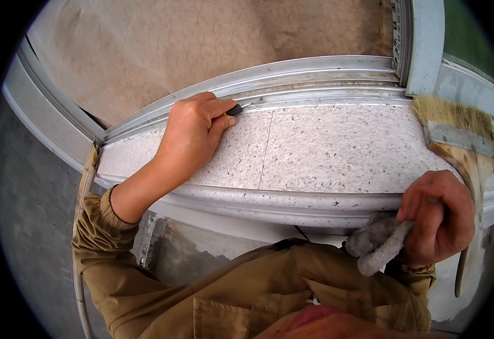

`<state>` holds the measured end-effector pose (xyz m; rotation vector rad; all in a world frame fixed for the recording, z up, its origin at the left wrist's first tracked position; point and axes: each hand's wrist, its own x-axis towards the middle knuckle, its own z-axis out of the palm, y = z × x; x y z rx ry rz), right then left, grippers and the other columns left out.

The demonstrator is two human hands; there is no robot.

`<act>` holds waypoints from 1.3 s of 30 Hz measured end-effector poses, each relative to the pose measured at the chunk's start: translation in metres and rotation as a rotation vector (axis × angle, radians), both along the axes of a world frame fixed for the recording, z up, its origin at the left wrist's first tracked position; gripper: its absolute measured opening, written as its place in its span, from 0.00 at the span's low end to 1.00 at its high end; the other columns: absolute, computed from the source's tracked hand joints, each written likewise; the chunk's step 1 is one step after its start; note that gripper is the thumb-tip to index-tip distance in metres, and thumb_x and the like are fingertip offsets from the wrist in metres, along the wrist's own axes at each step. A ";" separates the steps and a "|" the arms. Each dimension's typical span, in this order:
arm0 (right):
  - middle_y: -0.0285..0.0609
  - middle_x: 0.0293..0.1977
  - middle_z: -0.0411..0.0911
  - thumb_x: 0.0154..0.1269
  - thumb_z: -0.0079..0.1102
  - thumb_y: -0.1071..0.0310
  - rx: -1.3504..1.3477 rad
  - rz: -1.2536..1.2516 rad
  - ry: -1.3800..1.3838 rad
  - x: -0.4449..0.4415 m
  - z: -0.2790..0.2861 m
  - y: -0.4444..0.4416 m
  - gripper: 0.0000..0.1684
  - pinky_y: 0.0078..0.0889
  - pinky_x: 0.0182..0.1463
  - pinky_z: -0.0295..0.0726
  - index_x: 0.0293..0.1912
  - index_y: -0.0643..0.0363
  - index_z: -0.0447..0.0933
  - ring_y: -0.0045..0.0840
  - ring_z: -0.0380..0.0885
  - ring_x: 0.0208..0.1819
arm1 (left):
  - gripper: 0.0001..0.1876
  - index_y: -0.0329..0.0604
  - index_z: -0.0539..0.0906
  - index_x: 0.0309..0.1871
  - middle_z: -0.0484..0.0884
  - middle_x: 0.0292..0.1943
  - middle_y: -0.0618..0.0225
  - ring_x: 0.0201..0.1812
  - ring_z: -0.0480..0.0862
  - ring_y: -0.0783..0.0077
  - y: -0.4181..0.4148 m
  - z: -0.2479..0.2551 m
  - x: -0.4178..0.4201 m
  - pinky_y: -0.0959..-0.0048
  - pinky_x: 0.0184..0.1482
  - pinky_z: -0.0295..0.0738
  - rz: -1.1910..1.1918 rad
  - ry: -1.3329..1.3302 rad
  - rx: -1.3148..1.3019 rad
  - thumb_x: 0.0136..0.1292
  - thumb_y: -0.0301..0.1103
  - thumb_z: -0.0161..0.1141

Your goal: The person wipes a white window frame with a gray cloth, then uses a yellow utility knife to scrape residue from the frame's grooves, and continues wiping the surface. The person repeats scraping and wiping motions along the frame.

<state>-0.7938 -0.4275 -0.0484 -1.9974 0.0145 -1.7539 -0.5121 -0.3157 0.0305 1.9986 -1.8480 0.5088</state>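
Observation:
My left hand (194, 131) pinches a small tool with a black handle (234, 110) and a thin metal tip, perhaps a screwdriver. Its tip meets the lower lip of the metal window track (297, 91), just above the speckled stone sill (336, 148). In my right hand (440, 216) is a grey, fluffy cloth (382, 243), bunched up and hanging in front of the sill's front edge. A wide flat brush (461, 133) with pale bristles and a wooden handle is at the sill's right end, close beside my right hand; whether that hand touches it I cannot tell.
Brown patterned sheeting (213, 46) fills the opening behind the track. A pale window frame post (427, 46) stands at the right, and another frame member (51, 114) slants down the left side. A thin wooden strip (86, 169) runs down beside my left sleeve.

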 end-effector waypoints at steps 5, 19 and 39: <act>0.48 0.23 0.77 0.47 0.43 0.90 0.023 0.027 0.003 -0.003 -0.002 0.001 0.17 0.19 0.19 0.71 0.37 0.71 0.74 0.21 0.72 0.15 | 0.11 0.33 0.84 0.41 0.79 0.25 0.57 0.24 0.77 0.62 -0.033 0.000 -0.031 0.69 0.29 0.71 -0.123 -0.065 -0.011 0.52 0.23 0.66; 0.43 0.20 0.75 0.49 0.54 0.84 -0.071 0.100 0.056 -0.009 0.000 -0.007 0.13 0.22 0.19 0.73 0.39 0.70 0.75 0.22 0.73 0.16 | 0.12 0.30 0.84 0.41 0.81 0.25 0.56 0.24 0.76 0.67 -0.011 0.001 -0.021 0.70 0.30 0.71 0.033 0.012 -0.001 0.53 0.22 0.66; 0.40 0.16 0.72 0.44 0.57 0.85 -0.102 0.133 0.045 -0.008 0.000 -0.009 0.18 0.22 0.17 0.69 0.40 0.69 0.76 0.25 0.72 0.14 | 0.10 0.29 0.84 0.43 0.83 0.26 0.62 0.23 0.74 0.80 -0.018 0.008 -0.034 0.74 0.28 0.71 0.108 0.185 0.102 0.59 0.25 0.63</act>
